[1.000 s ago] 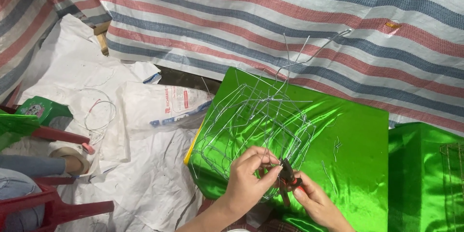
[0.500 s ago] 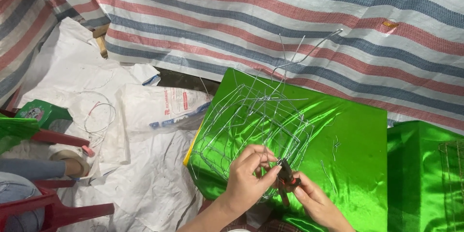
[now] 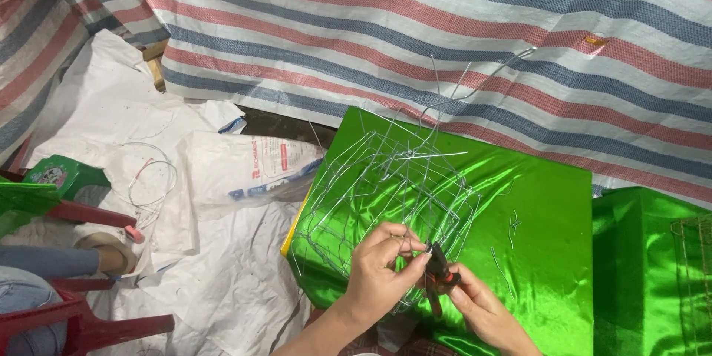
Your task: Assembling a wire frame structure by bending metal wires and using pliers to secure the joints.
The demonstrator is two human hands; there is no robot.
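Beyond the hands: striped tarp (image 3: 415,22). Under the hands, glossy green cloth (image 3: 534,222), slick enough to let things slide. On it, just ahead of the fingers, a wire frame (image 3: 386,185), springy, with loose ends poking up; likely to jab a palm or whip back if bent hard. Left hand (image 3: 382,271) pinching a strand at the frame's near edge. Right hand (image 3: 482,311) closed round small pliers (image 3: 437,278), tip right against the left fingertips; a slip could nip skin. To the right, cut wire scraps (image 3: 512,222), easy to lose in the folds.
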